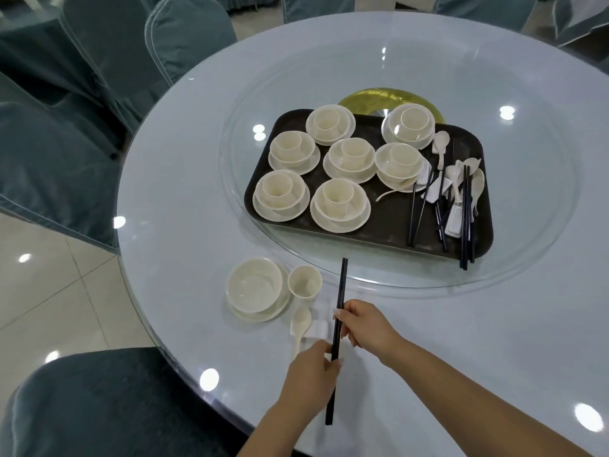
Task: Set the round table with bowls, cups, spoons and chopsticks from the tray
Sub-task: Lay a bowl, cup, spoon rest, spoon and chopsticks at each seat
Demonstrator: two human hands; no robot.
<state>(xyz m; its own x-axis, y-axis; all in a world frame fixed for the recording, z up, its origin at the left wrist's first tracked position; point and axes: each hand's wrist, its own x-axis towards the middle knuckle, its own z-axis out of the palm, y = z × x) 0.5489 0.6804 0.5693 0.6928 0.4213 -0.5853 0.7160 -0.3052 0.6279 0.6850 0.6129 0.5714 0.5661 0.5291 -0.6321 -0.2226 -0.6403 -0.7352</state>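
both hands (pixel 333 351) hold unmarked black chopsticks (pixel 339 311) — no legible writing.

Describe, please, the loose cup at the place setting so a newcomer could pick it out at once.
Start at the dark tray on the glass turntable, then come toward the table's near edge, to the bowl on its plate. The cup stands just right of that bowl, left of the chopsticks. Unlike the tray's cups, it sits directly on the table, not inside a bowl.

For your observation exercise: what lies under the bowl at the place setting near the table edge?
A plate sits under the bowl; only its right and near rim shows. The rest of it is covered by the bowl.
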